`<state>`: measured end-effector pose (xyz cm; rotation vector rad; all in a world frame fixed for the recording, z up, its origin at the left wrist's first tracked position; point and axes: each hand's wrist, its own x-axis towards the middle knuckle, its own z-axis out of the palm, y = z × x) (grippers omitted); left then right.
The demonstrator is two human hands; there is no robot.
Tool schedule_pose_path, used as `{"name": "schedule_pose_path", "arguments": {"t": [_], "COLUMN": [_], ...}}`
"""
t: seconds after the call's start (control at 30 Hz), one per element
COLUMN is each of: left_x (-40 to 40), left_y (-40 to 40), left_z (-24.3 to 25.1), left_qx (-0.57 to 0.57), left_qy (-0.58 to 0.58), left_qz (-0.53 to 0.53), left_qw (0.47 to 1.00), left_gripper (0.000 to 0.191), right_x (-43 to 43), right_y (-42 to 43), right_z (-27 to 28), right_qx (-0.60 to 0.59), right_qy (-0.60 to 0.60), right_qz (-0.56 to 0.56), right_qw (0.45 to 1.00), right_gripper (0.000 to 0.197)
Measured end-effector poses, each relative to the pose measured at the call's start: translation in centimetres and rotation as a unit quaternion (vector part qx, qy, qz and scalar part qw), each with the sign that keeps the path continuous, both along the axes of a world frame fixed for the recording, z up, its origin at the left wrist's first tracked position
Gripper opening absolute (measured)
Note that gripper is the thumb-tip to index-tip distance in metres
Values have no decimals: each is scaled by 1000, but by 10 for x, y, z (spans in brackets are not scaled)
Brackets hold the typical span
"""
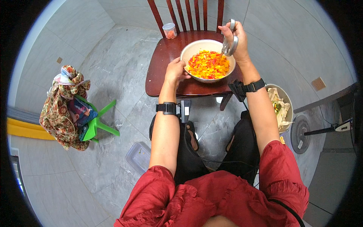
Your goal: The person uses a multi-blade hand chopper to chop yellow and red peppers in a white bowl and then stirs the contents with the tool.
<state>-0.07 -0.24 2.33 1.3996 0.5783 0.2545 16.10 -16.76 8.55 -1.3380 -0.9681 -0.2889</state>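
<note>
A cream-coloured bowl (192, 46) with a dark rim edge rests on the seat of a dark red wooden chair (163, 65). Chopped red and yellow peppers (208, 65) fill its lower part. My left hand (176, 70) grips the bowl's left side, thumb at the rim and fingers beneath. In my right hand (239, 42) are metal scissors (233, 46), held by their loop handles above the bowl's right side. The blades point down into the chopped peppers, their tips hidden among the pieces.
A lidded clear jar (170, 31) with orange-red contents stands at the seat's back left. On the floor are a plastic basket (138, 159) and a green stool (97, 124) under patterned cloth (61, 110). A bin (288, 110) with husks and a fan's round base (300, 139) stand at right.
</note>
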Motion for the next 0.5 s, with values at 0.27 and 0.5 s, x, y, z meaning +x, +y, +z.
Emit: {"name": "schedule_pose_path", "arguments": {"t": [0.27, 0.5], "left_x": [1, 2], "left_y": [1, 1], "left_z": [-1, -1], "left_qx": [-2, -4], "left_qy": [1, 5], "left_qz": [3, 10], "left_qw": [1000, 1000], "left_gripper": [34, 35], "right_x": [1, -6], "right_y": [3, 10], "right_z": [-11, -10], "right_qx": [-37, 22], "right_qy": [22, 8], "right_qz": [-23, 33], "right_qw": [999, 999], "right_gripper": [38, 33]}}
